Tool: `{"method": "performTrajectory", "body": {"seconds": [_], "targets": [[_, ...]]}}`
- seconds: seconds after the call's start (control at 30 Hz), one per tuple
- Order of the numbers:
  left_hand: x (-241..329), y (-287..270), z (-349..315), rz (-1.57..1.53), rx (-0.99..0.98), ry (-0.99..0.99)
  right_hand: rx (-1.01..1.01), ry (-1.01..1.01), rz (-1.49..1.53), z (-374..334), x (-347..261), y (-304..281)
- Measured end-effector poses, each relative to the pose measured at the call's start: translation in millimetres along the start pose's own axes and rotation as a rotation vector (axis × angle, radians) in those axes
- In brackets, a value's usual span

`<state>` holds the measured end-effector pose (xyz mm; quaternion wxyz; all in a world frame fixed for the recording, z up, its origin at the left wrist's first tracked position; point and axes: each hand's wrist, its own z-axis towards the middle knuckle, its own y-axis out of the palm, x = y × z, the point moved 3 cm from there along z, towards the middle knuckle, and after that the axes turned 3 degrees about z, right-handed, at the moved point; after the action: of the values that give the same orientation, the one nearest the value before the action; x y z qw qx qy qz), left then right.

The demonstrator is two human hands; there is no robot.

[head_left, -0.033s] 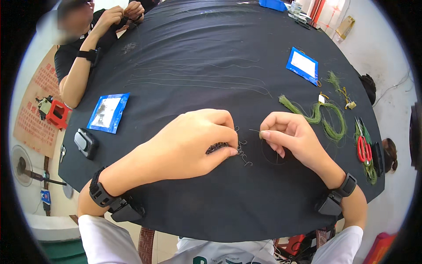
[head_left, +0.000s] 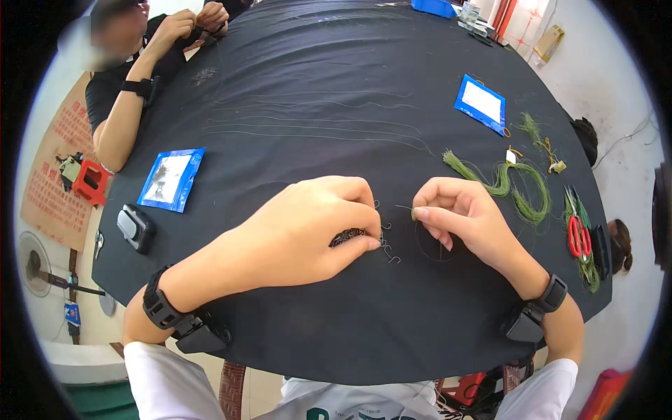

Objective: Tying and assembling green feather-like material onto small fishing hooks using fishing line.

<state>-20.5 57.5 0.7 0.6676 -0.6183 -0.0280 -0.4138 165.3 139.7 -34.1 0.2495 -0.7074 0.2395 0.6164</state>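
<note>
My left hand (head_left: 315, 220) is bent over a small pile of dark metal fish hooks (head_left: 346, 236). Its thumb and index finger are closed together on a hook at the pile's right edge, though the fingers partly cover it. A few loose fish hooks (head_left: 393, 259) lie just right of these fingertips. My right hand (head_left: 458, 213) pinches a thin fishing line (head_left: 404, 206) between thumb and forefinger. The line's short end points left, and the rest curls in a loop below the hand. Its other fingers are curled in.
Several cut lines (head_left: 315, 128) lie stretched across the black-covered table. Green line bundles (head_left: 532, 203) and red-handled scissors (head_left: 579, 234) are at the right. Blue packets (head_left: 171, 180) and a black-and-grey device (head_left: 136, 227) also lie there. Another person's hands (head_left: 189, 24) work at the far left.
My left fingertips have shifted very slightly to the right among the hooks. My right hand keeps its pinch on the line.
</note>
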Motion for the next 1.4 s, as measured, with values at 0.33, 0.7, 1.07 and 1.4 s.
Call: {"method": "performTrajectory", "body": {"seconds": [0.33, 0.7, 1.07, 1.4], "targets": [[1, 29, 5, 0.052, 0.15, 0.1, -0.031, -0.017, -0.009, 2, 1, -1], [-6, 27, 4, 0.036, 0.093, 0.062, -0.042, -0.033, -0.018, 2, 2, -2], [0, 20, 1, -0.175, 0.225, -0.039, 0.082, -0.196, 0.003, -6, -14, 6], [0, 19, 1, -0.117, 0.425, 0.161, -0.05, 0.045, 0.17, -18, -12, 27]]}}
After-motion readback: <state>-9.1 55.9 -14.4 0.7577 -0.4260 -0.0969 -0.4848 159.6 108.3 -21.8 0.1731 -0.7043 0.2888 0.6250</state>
